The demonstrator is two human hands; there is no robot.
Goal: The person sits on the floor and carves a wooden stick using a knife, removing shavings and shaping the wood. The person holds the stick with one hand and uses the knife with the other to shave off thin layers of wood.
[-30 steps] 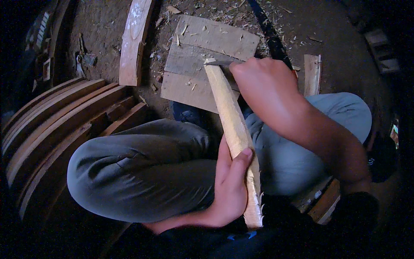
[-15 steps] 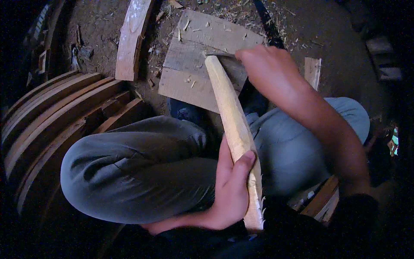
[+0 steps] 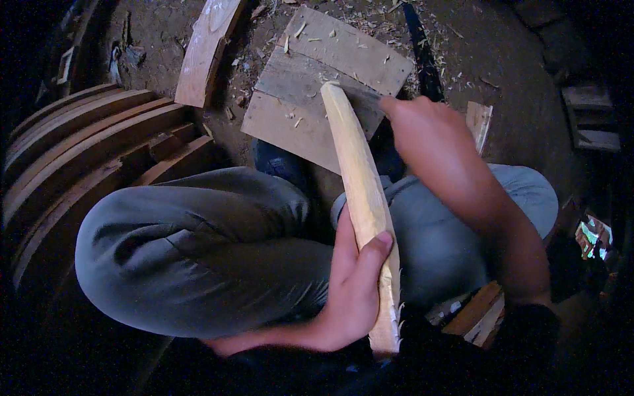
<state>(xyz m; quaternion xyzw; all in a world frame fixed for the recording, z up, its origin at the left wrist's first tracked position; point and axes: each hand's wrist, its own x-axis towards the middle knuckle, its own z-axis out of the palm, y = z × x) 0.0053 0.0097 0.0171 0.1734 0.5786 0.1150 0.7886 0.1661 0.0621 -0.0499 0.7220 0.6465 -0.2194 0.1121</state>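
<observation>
A long, pale piece of wood (image 3: 360, 171) with carved faces slants up between my knees, its narrow tip over a board. Lower down, my left hand (image 3: 360, 277) is closed around it, thumb on top. Several thin slivers still cling to its lower right edge. My right hand (image 3: 429, 132) is closed on the handle of a knife (image 3: 362, 94), the handle being hidden inside the fist. The dark blade reaches left to the wood's tip, where a small curl of shaving shows; whether the edge touches the wood I cannot tell.
Under the tip lies a square plank board (image 3: 277, 115) strewn with shavings. Several curved wooden planks (image 3: 86, 142) are stacked at the left. Another plank (image 3: 210, 53) lies beyond them. Offcuts (image 3: 475, 313) lie by my right thigh, and a small wood piece (image 3: 479, 125) lies beyond my right knee.
My right hand and the knife have shifted slightly right and nearer. The wood's tip has swung a little to the right, while my left hand keeps its grip. The whole view has shifted slightly.
</observation>
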